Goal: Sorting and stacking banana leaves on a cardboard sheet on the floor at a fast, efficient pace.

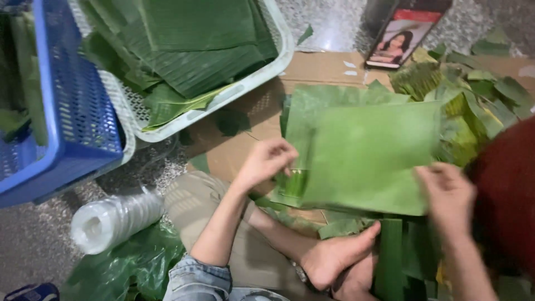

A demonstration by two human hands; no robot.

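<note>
I hold a large, pale green banana leaf sheet [368, 156] flat over a stack of similar sheets [312, 106]. My left hand [267, 161] pinches the sheet's left edge near a darker folded strip [294, 183]. My right hand [448, 195] grips its lower right corner. Below the sheet lie dark green leaf strips [390, 251] and a bare foot [334, 257]. The stack rests on flattened cardboard [317, 67] on the floor.
A white plastic basket [273, 56] full of stacked banana leaves stands at top left, beside a blue basket [83, 111]. A roll of clear plastic [114, 218] and a green plastic bag [128, 267] lie lower left. Leaf scraps [473, 95] pile up at right, behind a red cloth [507, 195].
</note>
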